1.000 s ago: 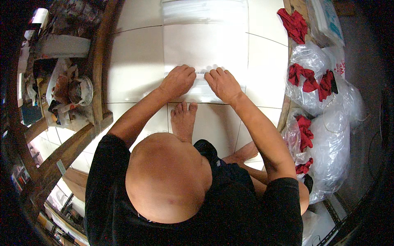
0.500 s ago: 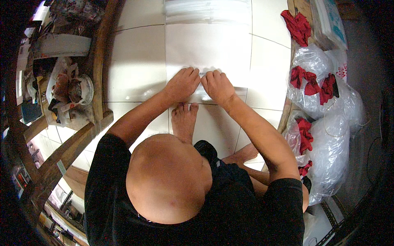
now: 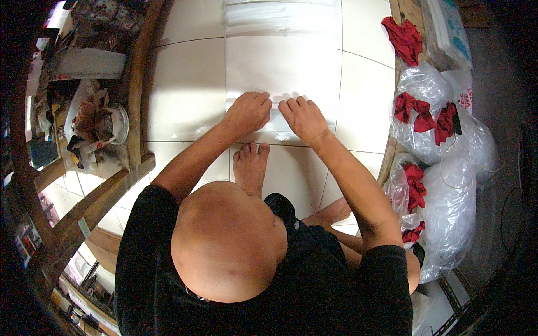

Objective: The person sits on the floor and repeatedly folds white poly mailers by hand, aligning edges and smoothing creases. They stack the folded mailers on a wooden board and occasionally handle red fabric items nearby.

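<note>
A long, see-through plastic sheet (image 3: 283, 64) lies over the floor in front of me, with crinkled, shiny folds at its far end. My left hand (image 3: 249, 115) has its fingers curled down on a crosswise fold near the sheet's close end. Beside it, my right hand (image 3: 304, 119) pinches the same fold, its fingers bent and pressed together. A small gap separates the two hands. The fingertips are partly hidden, and the film between them is hard to make out.
White floor tiles (image 3: 188, 84) surround the sheet. To the left stands a wooden shelf frame (image 3: 134, 84) with cluttered goods. On the right lie clear plastic bags (image 3: 448, 215) and several dark red cloth pieces (image 3: 403, 42). My bare foot (image 3: 250, 168) is just behind the hands.
My right hand has shifted slightly right and my left slightly left, widening the gap between them. Both stay at the sheet's fold.
</note>
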`<act>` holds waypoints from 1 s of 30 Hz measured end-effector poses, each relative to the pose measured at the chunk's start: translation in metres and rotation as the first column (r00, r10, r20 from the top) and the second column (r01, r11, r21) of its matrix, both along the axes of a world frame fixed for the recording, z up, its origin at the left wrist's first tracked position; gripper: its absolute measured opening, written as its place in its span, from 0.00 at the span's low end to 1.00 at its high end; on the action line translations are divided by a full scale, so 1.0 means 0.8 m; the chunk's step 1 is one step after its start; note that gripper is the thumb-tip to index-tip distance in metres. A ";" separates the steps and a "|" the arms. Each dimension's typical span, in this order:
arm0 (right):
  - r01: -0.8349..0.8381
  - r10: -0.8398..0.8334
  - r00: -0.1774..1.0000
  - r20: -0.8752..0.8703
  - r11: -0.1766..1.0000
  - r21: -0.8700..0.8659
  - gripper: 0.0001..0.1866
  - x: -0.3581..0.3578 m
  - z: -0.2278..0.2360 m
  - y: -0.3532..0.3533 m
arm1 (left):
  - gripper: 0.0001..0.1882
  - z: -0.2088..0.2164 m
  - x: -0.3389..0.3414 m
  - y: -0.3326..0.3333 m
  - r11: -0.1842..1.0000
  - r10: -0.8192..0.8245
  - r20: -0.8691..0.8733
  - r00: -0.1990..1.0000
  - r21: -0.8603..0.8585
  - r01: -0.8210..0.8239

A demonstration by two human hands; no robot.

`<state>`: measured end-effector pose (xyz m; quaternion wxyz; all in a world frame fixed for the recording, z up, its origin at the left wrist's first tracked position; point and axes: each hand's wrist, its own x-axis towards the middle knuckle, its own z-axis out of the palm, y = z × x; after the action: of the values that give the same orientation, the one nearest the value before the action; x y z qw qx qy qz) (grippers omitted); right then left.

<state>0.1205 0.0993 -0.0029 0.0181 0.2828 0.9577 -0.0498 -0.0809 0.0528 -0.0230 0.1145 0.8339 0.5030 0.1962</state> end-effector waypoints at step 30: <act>-0.152 0.164 0.982 0.089 0.981 -0.122 0.12 0.008 0.005 -0.016 | 0.20 -0.006 0.051 -0.101 0.980 0.064 -0.070 0.995 -0.186 -0.076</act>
<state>0.1270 0.0866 0.0012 0.0856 0.2063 0.9707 -0.0889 -0.0401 -0.0277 -0.0280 0.1699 0.8068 0.5519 0.1253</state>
